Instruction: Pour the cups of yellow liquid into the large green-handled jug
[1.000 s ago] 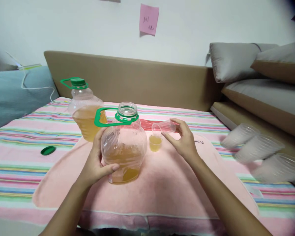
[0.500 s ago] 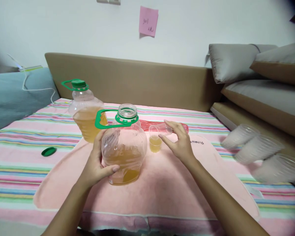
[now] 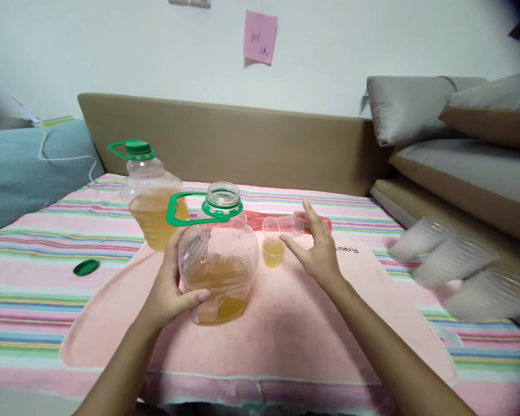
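My left hand (image 3: pixel 172 294) is wrapped round the side of an uncapped clear plastic jug (image 3: pixel 219 271) with a green handle, which stands upright, partly filled with amber liquid. To its right stands a small clear cup (image 3: pixel 273 253) holding yellowish liquid. Just behind that cup, a clear plastic cup (image 3: pixel 283 226) lies on its side. My right hand (image 3: pixel 318 248) is open beside the lying cup, thumb and fingers spread apart. Whether a fingertip still touches that cup, I cannot tell.
A capped jug (image 3: pixel 153 202) of amber liquid stands behind at left. A green cap (image 3: pixel 86 267) lies on the striped cloth (image 3: pixel 30 289). Stacked clear cups (image 3: pixel 455 263) lie at right, below cushions (image 3: pixel 472 167). A red item (image 3: pixel 255 220) lies behind the pink mat (image 3: pixel 294 341).
The fingers of my right hand have spread and lifted off the lying cup, letting it go. My left hand and the jug have stayed in place.
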`<state>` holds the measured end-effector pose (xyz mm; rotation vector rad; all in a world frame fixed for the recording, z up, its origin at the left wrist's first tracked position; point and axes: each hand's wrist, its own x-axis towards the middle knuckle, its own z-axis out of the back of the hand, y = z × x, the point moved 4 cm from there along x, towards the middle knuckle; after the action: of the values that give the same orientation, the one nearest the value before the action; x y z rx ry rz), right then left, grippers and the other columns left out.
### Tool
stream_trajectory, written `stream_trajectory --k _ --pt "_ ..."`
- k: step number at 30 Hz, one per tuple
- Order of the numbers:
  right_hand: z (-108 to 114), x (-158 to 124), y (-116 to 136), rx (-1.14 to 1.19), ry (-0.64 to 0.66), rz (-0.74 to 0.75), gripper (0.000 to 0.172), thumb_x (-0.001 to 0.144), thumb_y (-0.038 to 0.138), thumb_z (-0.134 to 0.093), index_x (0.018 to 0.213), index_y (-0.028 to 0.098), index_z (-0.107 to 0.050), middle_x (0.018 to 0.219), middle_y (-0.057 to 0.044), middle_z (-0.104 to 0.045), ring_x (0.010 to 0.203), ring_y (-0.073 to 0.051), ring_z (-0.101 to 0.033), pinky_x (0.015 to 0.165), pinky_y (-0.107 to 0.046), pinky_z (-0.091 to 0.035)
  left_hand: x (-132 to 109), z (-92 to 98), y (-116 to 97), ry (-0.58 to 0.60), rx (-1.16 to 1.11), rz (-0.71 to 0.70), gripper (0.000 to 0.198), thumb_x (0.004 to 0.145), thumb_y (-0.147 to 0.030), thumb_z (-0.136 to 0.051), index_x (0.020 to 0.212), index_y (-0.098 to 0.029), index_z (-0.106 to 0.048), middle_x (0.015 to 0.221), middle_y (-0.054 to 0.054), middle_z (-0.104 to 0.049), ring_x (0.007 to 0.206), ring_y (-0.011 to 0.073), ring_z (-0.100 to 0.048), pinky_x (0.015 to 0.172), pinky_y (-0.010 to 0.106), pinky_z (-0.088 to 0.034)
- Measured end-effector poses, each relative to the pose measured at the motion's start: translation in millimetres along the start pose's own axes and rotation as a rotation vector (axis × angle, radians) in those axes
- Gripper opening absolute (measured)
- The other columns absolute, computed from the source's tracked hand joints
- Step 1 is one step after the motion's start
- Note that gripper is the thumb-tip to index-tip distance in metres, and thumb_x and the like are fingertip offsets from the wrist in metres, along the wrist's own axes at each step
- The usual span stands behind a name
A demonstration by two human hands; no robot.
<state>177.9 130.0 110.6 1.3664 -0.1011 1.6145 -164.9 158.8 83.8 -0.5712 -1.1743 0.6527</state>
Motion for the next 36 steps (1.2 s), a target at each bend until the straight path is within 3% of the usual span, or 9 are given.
stream_trajectory --k 2,6,12,15,26,30,34,36 --pt "0.4 0.4 -0.2 -0.013 -0.017 -0.002 0.079 0.096 0.034 -0.082 0.168 0.04 -0.049 0.141 -0.009 -0.072 0.125 -0.028 -0.073 0.105 -0.051 -0.065 0.1 -0.1 0.3 0.002 -0.003 0.007 0.121 0.075 -0.08 -0.088 0.174 -0.033 -0.035 0.175 0.02 -0.041 0.162 0.0551 -0.041 0.126 0.072 -0.043" --pt "0.8 1.0 0.9 -0.033 -0.006 0.04 0.057 0.097 0.033 -0.081 0.152 0.036 -0.066 0.14 -0.009 -0.073 0.128 -0.028 -0.072 0.107 -0.05 -0.065 0.9 -0.3 -1.0 -0.001 -0.008 0.011 0.122 0.074 -0.081 -0.088 0.173 -0.032 -0.036 0.172 0.02 -0.046 0.16 0.0533 -0.046 0.127 0.071 -0.043" --pt "1.2 0.0 2.0 -0.026 0.009 0.036 0.054 0.097 0.03 -0.08 0.148 0.035 -0.066 0.139 -0.009 -0.072 0.128 -0.028 -0.072 0.108 -0.052 -0.064 1.5 -0.7 -2.8 0.019 -0.01 0.008 0.115 0.076 -0.079 -0.089 0.17 -0.033 -0.04 0.166 0.019 -0.054 0.153 0.0508 -0.055 0.127 0.072 -0.043" --pt "1.6 0.0 2.0 -0.002 -0.004 0.011 0.059 0.096 0.031 -0.079 0.152 0.035 -0.062 0.141 -0.01 -0.072 0.126 -0.028 -0.072 0.106 -0.052 -0.064 2.4 -0.7 -4.6 0.015 -0.002 0.006 0.116 0.075 -0.079 -0.089 0.17 -0.031 -0.04 0.166 0.019 -0.055 0.153 0.0503 -0.055 0.128 0.07 -0.043" --pt "1.9 -0.4 2.5 -0.028 0.004 0.027 0.053 0.097 0.031 -0.079 0.148 0.033 -0.065 0.141 -0.01 -0.072 0.125 -0.028 -0.073 0.105 -0.053 -0.065 1.8 -1.2 -5.8 0.017 -0.009 0.002 0.113 0.078 -0.078 -0.088 0.17 -0.031 -0.041 0.163 0.02 -0.055 0.152 0.0505 -0.056 0.127 0.072 -0.042" --pt "1.5 -0.9 1.6 -0.01 0.007 -0.003 0.07 0.096 0.033 -0.08 0.161 0.037 -0.054 0.142 -0.01 -0.071 0.124 -0.029 -0.073 0.107 -0.055 -0.065 2.3 -1.2 -5.9 0.013 -0.005 0.0 0.113 0.077 -0.079 -0.088 0.169 -0.032 -0.042 0.162 0.019 -0.056 0.152 0.0501 -0.056 0.128 0.071 -0.042" --pt "1.3 -1.3 1.8 -0.007 0.004 0.012 0.067 0.096 0.033 -0.079 0.158 0.039 -0.055 0.141 -0.009 -0.071 0.124 -0.029 -0.073 0.106 -0.056 -0.065 2.5 -1.4 -6.0 0.016 -0.002 0.003 0.114 0.077 -0.08 -0.087 0.169 -0.031 -0.042 0.162 0.019 -0.056 0.152 0.0492 -0.057 0.128 0.07 -0.042" --pt "2.1 -1.3 0.8 0.027 -0.016 -0.013 0.078 0.095 0.033 -0.08 0.165 0.04 -0.046 0.142 -0.01 -0.07 0.125 -0.029 -0.073 0.108 -0.057 -0.064 2.2 -1.5 -5.7 0.013 -0.001 0.011 0.114 0.076 -0.081 -0.087 0.169 -0.031 -0.042 0.162 0.019 -0.056 0.152 0.0489 -0.056 0.128 0.069 -0.043"
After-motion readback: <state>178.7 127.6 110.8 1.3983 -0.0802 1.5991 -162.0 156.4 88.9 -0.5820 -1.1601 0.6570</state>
